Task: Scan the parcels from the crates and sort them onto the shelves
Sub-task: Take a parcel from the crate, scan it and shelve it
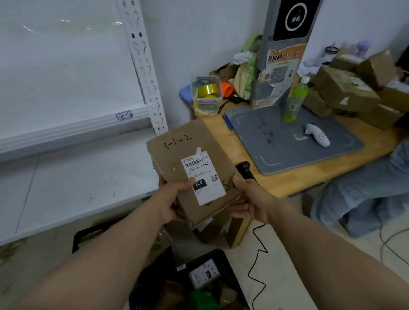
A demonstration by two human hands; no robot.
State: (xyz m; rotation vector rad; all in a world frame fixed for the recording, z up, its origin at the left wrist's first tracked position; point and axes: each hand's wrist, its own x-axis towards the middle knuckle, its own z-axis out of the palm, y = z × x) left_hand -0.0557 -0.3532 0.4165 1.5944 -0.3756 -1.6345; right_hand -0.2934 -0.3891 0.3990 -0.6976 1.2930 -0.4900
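We hold the parcel (186, 147) above the crate (229, 269), left grip (170, 200) clamped on one edge, right grip (251, 199) pinching the other alongside the scanner (246, 170), so shelving it by its code likely comes next.

I take the parcel (194, 164) as my mark. The left hand (170, 199) holds its left edge and the right hand (251, 199) its right edge, gripping the scanner (246, 171) against that side. The shelf (67, 131) stands left of the parcel. The desk (295, 181) is right of and behind it, bearing a mat (281, 150) with a bottle (294, 98) on it. The crate (231, 272) is below the parcel.
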